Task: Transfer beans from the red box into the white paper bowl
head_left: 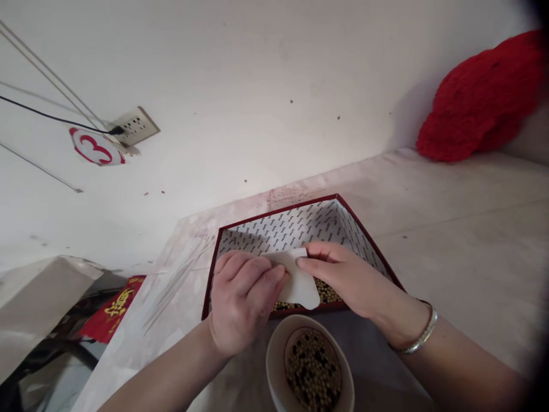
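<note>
My left hand [246, 292] is closed, its fingers pinching a flat white piece [302, 286] with a rounded lower corner. It looks like a small pouch or folded paper, but I cannot tell which. On its upper right edge, my right hand [343, 269] grips it between thumb and fingers. Both hands are over a dark-red-rimmed box [278, 213] lined with printed white paper. Small tan and black beads [328, 292] lie along the box's near side, partly hidden by the white piece. Closer to me stands a white cup [274, 357] containing similar beads.
The box and cup stand on a pale cloth-covered table [463, 229] against a white wall. Thin strands [182, 274] lie left of the box. A red fluffy bundle [480, 103] sits at the back right. Left are a wall socket [137, 126] and a red packet [114, 312].
</note>
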Available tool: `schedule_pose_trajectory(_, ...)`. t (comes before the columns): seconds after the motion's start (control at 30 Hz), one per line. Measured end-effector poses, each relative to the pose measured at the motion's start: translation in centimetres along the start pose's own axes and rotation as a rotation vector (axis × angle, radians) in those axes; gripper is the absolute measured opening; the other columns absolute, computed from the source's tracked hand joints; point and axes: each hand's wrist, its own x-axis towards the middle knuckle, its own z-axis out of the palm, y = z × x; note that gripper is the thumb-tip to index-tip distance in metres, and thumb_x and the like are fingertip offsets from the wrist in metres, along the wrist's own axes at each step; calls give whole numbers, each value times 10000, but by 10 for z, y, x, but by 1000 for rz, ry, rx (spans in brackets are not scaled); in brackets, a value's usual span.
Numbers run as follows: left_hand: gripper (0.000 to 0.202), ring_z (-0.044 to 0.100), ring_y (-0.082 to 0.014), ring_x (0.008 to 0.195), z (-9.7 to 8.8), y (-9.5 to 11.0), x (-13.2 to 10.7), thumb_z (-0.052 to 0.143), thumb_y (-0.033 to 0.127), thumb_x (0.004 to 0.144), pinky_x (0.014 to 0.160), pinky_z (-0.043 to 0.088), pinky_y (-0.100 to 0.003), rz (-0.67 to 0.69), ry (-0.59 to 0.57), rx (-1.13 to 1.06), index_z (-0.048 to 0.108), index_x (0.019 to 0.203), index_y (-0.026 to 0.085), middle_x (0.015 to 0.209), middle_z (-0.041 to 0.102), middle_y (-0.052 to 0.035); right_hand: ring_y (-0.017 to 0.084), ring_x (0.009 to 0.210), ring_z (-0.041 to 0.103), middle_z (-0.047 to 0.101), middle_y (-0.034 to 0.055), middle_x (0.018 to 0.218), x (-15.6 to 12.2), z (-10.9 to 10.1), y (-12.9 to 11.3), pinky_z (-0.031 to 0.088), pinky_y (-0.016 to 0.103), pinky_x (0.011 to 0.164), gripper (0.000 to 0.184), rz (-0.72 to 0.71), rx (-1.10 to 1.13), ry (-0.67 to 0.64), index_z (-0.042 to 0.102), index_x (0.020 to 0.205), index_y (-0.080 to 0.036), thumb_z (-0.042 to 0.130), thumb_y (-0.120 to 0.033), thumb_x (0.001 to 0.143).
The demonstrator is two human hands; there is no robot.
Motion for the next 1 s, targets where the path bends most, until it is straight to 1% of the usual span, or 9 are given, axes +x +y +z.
schedule_pose_trajectory(0.17,185,522,-156,713,0,4,6,690,120,691,692,423,-342,38,4,-6,633,845,204,740,649,2,105,553,412,468,-30,631,-2,1,1,324,237,514,156,-13,-40,-17,481,674,-187,481,-256,814)
schedule_pose_trajectory(0.33,166,531,-160,734,4,-3,12,695,133,691,689,435,-336,4,47,7,634,828,204,748,637,-5,116,584,440,497,-23,655,-2,1,0,342,245,548,186,-22,-62,-10,469,653,-190,502,-288,807)
schedule_pose_trajectory(0.47,182,527,-158,734,-8,-3,5,700,103,678,687,442,-339,-42,18,-32,640,826,190,750,623,-12,130,582,441,462,-21,606,-1,1,0,336,248,533,195,-31,-117,61,484,654,-193,502,-321,800)
schedule_pose_trajectory(0.53,174,517,-155,721,-18,4,-3,700,95,676,670,436,-333,-63,-16,-69,641,815,182,734,612,-12,129,567,423,443,-23,589,0,0,0,318,249,520,211,-44,-159,116,491,644,-192,498,-333,802)
schedule_pose_trajectory(0.63,135,498,-142,699,-27,20,-19,696,121,695,663,419,-323,-44,-122,-162,632,797,181,701,604,4,120,566,407,451,-27,600,1,0,1,307,248,528,216,-55,-142,129,504,633,-187,497,-313,808)
schedule_pose_trajectory(0.7,67,476,-129,654,-24,31,-32,676,166,726,651,403,-316,13,-220,-214,615,749,183,637,577,23,120,592,426,485,-23,631,2,0,1,321,247,554,199,-65,-101,116,523,645,-182,502,-294,809)
schedule_pose_trajectory(0.8,128,451,-126,596,-14,42,-49,644,233,750,612,378,-314,128,-323,-220,572,657,183,561,527,35,124,619,447,522,-18,663,2,0,4,338,248,580,176,-82,-74,104,558,685,-175,498,-280,814)
schedule_pose_trajectory(0.9,121,468,-133,601,-13,39,-53,629,293,761,615,384,-319,164,-403,-233,589,722,185,591,548,27,125,617,453,536,-19,657,3,0,7,342,244,570,171,-79,-73,112,566,693,-176,500,-279,812)
schedule_pose_trajectory(1.0,89,514,-144,690,-24,20,-46,616,263,787,682,413,-322,26,-437,-239,606,849,201,703,598,10,134,628,475,547,-16,650,3,-1,7,353,246,569,181,-77,-74,124,560,669,-178,507,-284,806)
